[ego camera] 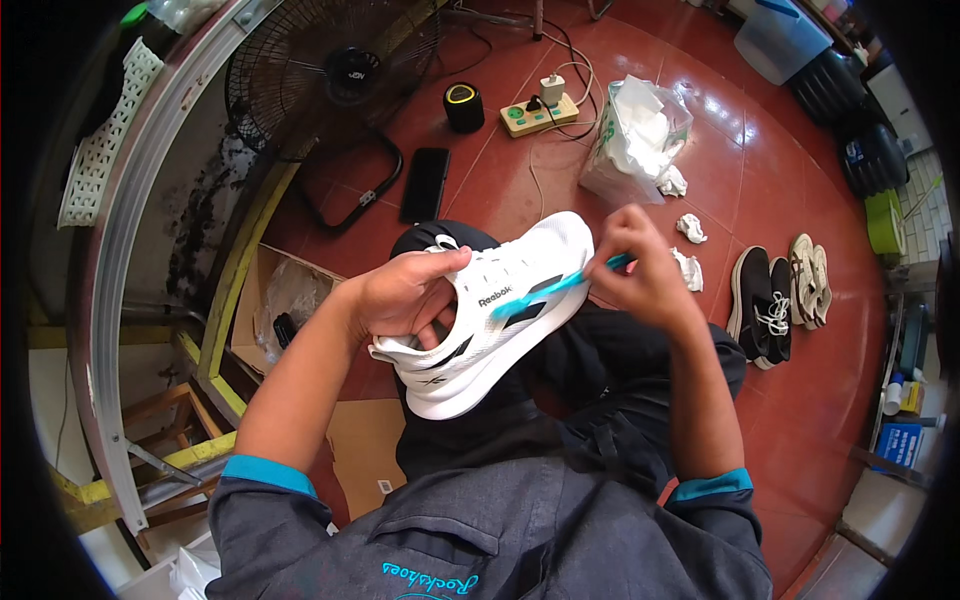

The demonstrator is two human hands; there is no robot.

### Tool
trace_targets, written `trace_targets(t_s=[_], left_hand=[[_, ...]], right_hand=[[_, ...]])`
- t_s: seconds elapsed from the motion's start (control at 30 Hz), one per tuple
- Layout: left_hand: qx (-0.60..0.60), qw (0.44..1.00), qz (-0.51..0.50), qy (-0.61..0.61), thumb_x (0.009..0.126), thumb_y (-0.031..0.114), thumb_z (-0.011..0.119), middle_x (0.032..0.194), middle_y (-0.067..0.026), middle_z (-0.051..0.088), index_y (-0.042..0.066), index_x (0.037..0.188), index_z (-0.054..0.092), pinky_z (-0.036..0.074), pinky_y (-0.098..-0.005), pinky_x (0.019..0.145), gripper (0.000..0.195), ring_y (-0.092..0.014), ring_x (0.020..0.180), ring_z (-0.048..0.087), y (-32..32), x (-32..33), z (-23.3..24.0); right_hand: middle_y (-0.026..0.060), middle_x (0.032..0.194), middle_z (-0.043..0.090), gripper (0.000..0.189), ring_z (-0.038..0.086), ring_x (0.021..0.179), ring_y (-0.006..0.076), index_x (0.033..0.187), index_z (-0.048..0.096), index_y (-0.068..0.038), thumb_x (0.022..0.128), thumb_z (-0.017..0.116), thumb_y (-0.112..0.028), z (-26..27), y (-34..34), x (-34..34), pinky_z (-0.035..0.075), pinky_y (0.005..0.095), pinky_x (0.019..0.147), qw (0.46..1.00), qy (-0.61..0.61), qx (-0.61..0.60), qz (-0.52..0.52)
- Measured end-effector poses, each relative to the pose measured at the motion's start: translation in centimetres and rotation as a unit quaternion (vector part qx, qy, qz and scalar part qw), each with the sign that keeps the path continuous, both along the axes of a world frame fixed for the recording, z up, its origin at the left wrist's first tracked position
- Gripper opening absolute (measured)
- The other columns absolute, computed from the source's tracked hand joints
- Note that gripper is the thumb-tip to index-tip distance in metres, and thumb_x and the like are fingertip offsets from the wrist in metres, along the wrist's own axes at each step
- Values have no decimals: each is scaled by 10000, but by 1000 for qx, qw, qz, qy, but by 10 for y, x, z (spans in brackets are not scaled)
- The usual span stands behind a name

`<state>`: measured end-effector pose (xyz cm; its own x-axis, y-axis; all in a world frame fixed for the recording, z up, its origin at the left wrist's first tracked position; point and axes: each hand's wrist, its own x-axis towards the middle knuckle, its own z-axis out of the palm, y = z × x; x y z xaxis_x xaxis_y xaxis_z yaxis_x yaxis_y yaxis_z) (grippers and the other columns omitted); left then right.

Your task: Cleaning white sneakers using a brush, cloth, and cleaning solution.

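A white Reebok sneaker [465, 375] with black side marks lies tilted above my lap, its toe towards the upper right. My left hand [409, 296] holds it by the collar, fingers inside the opening and thumb over the tongue. My right hand [634, 266] grips a slim turquoise brush [555, 286], whose blurred head lies against the shoe's side near the black marks. The bristles cannot be made out clearly.
Beyond my knees are a floor fan [351, 69], a phone [425, 185], a round speaker [463, 107], a power strip [538, 116] and a plastic bag of white paper [637, 139]. Crumpled paper [691, 228], black shoes [750, 300] and pale sneakers [810, 281] are to the right. An open cardboard box [255, 300] sits left.
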<state>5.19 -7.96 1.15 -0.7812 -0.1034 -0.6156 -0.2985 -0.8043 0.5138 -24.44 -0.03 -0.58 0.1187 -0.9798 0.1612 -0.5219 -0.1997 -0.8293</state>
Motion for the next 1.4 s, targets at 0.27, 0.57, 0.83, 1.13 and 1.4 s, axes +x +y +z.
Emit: trace_targets(t_s=[0.27, 0.57, 0.83, 1.13, 1.4], left_hand=[[-1, 1000, -1, -8, 994, 542, 356, 1017, -179, 650, -21, 1283, 514, 618, -376, 592, 653, -225, 851, 669, 0, 0, -5], [-11, 999, -10, 32, 977, 620, 292, 1183, -170, 617, 30, 1380, 448, 619, -390, 614, 731, -243, 938, 671, 6, -1, -2], [-11, 999, -7, 49, 949, 697, 256, 1224, -147, 605, 57, 1413, 416, 606, -366, 583, 806, -240, 989, 665, 9, -1, -4], [-75, 997, 20, 0, 939, 716, 223, 1270, -145, 570, 89, 1481, 318, 614, -410, 678, 835, -246, 1060, 638, 27, -12, 11], [-144, 987, 37, -63, 922, 744, 251, 1141, -134, 626, 83, 1417, 408, 603, -415, 680, 840, -222, 947, 662, 53, -22, 15]], right_hand=[[89, 917, 473, 157, 533, 865, 233, 752, 641, -13, 694, 764, -89, -3, 12, 1, 466, 337, 752, 999, -10, -24, -47], [138, 911, 521, 166, 560, 854, 270, 768, 636, 7, 756, 754, -108, 2, 37, 20, 473, 367, 765, 995, 33, 52, -75], [144, 902, 555, 183, 583, 880, 298, 777, 657, -10, 779, 753, -166, 10, 51, 34, 478, 386, 789, 988, 19, 94, -119], [109, 965, 558, 186, 623, 883, 297, 820, 645, -74, 814, 734, -237, 18, 43, 6, 506, 415, 738, 950, 158, 96, -253], [94, 972, 560, 195, 641, 826, 312, 844, 634, -92, 822, 728, -261, 38, 58, 14, 512, 441, 701, 949, 211, 108, -210]])
